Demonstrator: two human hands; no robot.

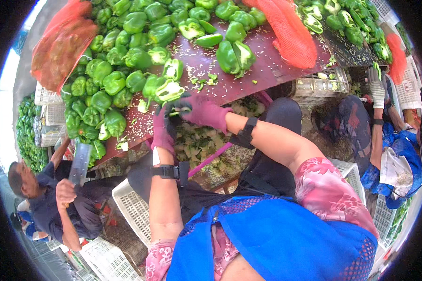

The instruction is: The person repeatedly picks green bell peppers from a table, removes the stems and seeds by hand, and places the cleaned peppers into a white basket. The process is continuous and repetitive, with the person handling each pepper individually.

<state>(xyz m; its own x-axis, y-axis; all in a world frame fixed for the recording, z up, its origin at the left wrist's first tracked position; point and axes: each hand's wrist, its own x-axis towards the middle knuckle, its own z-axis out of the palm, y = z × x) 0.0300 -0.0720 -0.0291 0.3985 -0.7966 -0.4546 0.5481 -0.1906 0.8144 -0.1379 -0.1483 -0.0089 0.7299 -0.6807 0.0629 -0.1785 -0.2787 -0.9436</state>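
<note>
Pink gloves with dark palms cover both hands, which meet at the near edge of the dark red table (211,92). My left hand (164,128) and my right hand (203,111) close on a small green pepper piece (180,111), largely hidden by the fingers. Just beyond them rests a cut bell pepper (170,90), its pale inside facing up. To its left a large heap of whole green bell peppers (116,82) covers the table. A split pepper (235,58) stands farther right. White seeds and green scraps are scattered around.
Red mesh sacks (61,45) (290,35) lie at the table's left and right. Pepper waste (204,140) lies below the table, by a pink bar (211,158). At left, a person holds a cleaver (80,163); at right, another wears a striped glove (375,87). White crates (133,207) stand nearby.
</note>
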